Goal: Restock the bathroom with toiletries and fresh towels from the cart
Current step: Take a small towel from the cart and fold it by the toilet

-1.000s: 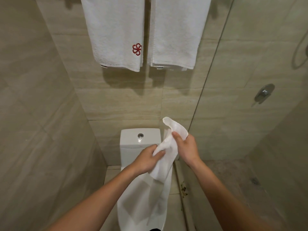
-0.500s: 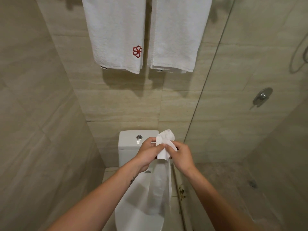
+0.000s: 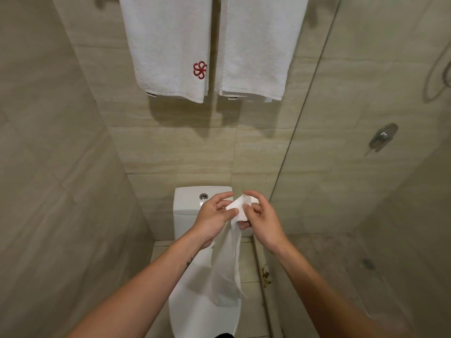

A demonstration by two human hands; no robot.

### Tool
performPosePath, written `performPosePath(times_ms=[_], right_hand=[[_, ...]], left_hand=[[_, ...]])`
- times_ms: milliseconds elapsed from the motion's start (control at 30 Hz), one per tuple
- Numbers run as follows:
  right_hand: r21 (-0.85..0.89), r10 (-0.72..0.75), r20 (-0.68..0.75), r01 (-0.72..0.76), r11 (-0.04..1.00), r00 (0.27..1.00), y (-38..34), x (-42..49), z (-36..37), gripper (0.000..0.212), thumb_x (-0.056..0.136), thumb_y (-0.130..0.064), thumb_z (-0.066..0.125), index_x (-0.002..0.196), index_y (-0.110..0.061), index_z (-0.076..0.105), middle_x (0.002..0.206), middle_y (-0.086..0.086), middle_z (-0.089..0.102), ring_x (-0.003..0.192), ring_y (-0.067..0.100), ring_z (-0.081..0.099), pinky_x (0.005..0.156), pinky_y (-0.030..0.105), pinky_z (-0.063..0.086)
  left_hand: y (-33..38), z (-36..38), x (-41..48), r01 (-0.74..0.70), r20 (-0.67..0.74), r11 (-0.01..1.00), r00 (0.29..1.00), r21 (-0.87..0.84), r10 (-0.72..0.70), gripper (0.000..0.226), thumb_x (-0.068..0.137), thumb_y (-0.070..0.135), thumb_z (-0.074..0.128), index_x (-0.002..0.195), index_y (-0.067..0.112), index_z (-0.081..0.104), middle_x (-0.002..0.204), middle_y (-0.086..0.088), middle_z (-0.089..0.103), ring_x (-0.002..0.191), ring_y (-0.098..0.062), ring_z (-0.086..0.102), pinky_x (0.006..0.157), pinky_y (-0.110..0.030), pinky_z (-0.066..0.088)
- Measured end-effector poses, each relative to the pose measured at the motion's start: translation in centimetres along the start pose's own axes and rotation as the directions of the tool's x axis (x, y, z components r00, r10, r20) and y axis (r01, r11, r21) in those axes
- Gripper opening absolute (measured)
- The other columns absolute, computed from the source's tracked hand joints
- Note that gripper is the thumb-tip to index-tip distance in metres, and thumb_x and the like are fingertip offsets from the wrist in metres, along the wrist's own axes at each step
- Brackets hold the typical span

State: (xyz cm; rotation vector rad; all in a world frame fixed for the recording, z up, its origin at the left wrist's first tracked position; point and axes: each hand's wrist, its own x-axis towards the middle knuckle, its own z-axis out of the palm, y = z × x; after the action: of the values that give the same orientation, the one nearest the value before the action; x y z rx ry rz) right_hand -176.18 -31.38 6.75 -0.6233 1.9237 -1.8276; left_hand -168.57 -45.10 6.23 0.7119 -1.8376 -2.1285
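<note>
Two hands: the left hand and right hand are close together at the same height, and both pinch the upper end of one white sheet.
Left hand grip: the thumb and forefinger clamp the top fold from the left side. The other fingers are spread and loose.
Right hand grip: the fingers curl onto the bunched top corner from the right side.
Sheet material: thin, limp and partly see-through. Whether it is paper or film cannot be told.
Sheet position: it is held in the air in front of the front edge of the cistern. Its tail hangs free over the closed toilet lid, and contact with the lid cannot be confirmed.
Towels: two white towels hang side by side on the wall above the cistern. The left towel bears a red emblem; the right towel is plain.
Step in hand: judged to be working the top of the sheet, either folding it or opening it, before it is placed. The towel stage appears complete.
Next move calls for: a light, even pull from both hands so the thin material does not tear, with the tail kept free of the lid until the sheet is shaped.
Surroundings: a flush button sits on top of the cistern, a glass partition stands to the right, and a shower valve is beyond it.
</note>
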Motion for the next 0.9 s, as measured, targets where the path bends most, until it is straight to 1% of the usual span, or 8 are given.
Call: performPosePath(times_ms=[100, 167, 233, 333, 433, 600, 800, 900], right_hand=[[0.093, 0.029, -0.013, -0.028, 0.995, 0.999, 0.1, -0.3, -0.1, 0.018, 0.103, -0.001, 0.049, 0.109, -0.005, 0.066, 0.086, 0.008, 0.074, 0.086, 0.026, 0.075, 0.082, 0.036, 0.061], [0.102, 0.073, 0.023, -0.075, 0.992, 0.997, 0.1, -0.5, -0.1, 0.02, 0.098, 0.004, 0.053, 0.107, -0.006, 0.068, 0.094, 0.012, 0.077, 0.096, 0.027, 0.075, 0.093, 0.037, 0.058], [0.055, 0.073, 0.047, -0.076, 0.996, 0.996, 0.1, -0.7, 0.0, 0.022, 0.091, 0.007, 0.061, 0.107, -0.008, 0.068, 0.095, 0.012, 0.078, 0.097, 0.026, 0.075, 0.095, 0.035, 0.056], [-0.002, 0.027, 0.012, -0.027, 1.0, 1.0, -0.1, -0.8, 0.0, 0.011, 0.093, -0.006, 0.07, 0.103, -0.007, 0.069, 0.088, 0.011, 0.078, 0.089, 0.026, 0.076, 0.089, 0.038, 0.06], [-0.072, -0.007, -0.021, 0.005, 0.997, 1.0, -0.1, -0.8, 0.4, 0.013, 0.09, -0.02, 0.077, 0.095, -0.009, 0.072, 0.079, 0.01, 0.077, 0.078, 0.028, 0.075, 0.081, 0.044, 0.062], [-0.069, 0.013, -0.068, -0.018, 0.997, 0.998, -0.2, -0.8, 0.9, 0.01, 0.091, -0.015, 0.075, 0.092, -0.006, 0.071, 0.073, 0.012, 0.075, 0.067, 0.022, 0.07, 0.073, 0.045, 0.061], [-0.07, 0.013, -0.098, -0.02, 0.997, 0.995, -0.2, -1.0, 0.6, 0.012, 0.091, -0.017, 0.075, 0.093, -0.006, 0.07, 0.071, 0.012, 0.074, 0.066, 0.023, 0.071, 0.069, 0.04, 0.061], [-0.066, 0.005, -0.076, -0.01, 0.998, 0.997, 0.0, -1.4, 0.3, 0.012, 0.091, -0.016, 0.075, 0.093, -0.005, 0.071, 0.072, 0.013, 0.074, 0.064, 0.022, 0.069, 0.064, 0.036, 0.059]], left_hand=[[0.4, -0.4, 0.0, -0.039, -0.083, 0.998, 0.996, -0.051, 0.035, 0.039, 0.085, 0.002, 0.076, 0.119, 0.018, 0.066, 0.106, -0.003, 0.076, 0.096, -0.013, 0.072, 0.079, -0.016, 0.052], [0.6, -0.7, 0.0, -0.065, -0.098, 0.997, 0.993, -0.031, 0.062, 0.036, 0.084, 0.0, 0.076, 0.115, 0.017, 0.067, 0.101, -0.002, 0.077, 0.093, -0.014, 0.073, 0.079, -0.019, 0.053], [0.8, -1.0, -0.1, -0.084, -0.103, 0.996, 0.991, -0.006, 0.083, 0.035, 0.084, -0.004, 0.075, 0.112, 0.015, 0.068, 0.098, -0.003, 0.078, 0.089, -0.014, 0.073, 0.08, -0.021, 0.055], [1.0, -1.0, -0.4, -0.153, -0.134, 0.986, 0.978, 0.068, 0.161, 0.031, 0.08, -0.008, 0.076, 0.103, 0.012, 0.067, 0.094, -0.006, 0.076, 0.083, -0.012, 0.071, 0.077, -0.023, 0.057], [0.9, -0.5, -0.5, -0.195, -0.166, 0.974, 0.963, 0.118, 0.213, 0.026, 0.082, -0.011, 0.07, 0.096, 0.01, 0.065, 0.095, -0.01, 0.075, 0.086, -0.017, 0.072, 0.081, -0.032, 0.06], [0.5, -0.6, -0.8, -0.208, -0.118, 0.97, 0.968, 0.128, 0.223, 0.025, 0.087, -0.012, 0.064, 0.099, 0.01, 0.065, 0.098, -0.012, 0.075, 0.095, -0.019, 0.073, 0.09, -0.038, 0.059], [0.7, -0.5, -2.1, -0.243, -0.015, 0.957, 0.969, 0.158, 0.248, 0.024, 0.086, -0.005, 0.072, 0.105, 0.009, 0.065, 0.1, -0.008, 0.074, 0.093, -0.015, 0.072, 0.084, -0.024, 0.057], [0.5, -0.2, -2.4, -0.291, -0.003, 0.928, 0.954, 0.233, 0.3, 0.02, 0.085, -0.003, 0.074, 0.095, 0.012, 0.066, 0.095, -0.009, 0.071, 0.082, -0.012, 0.066, 0.076, -0.022, 0.054]])
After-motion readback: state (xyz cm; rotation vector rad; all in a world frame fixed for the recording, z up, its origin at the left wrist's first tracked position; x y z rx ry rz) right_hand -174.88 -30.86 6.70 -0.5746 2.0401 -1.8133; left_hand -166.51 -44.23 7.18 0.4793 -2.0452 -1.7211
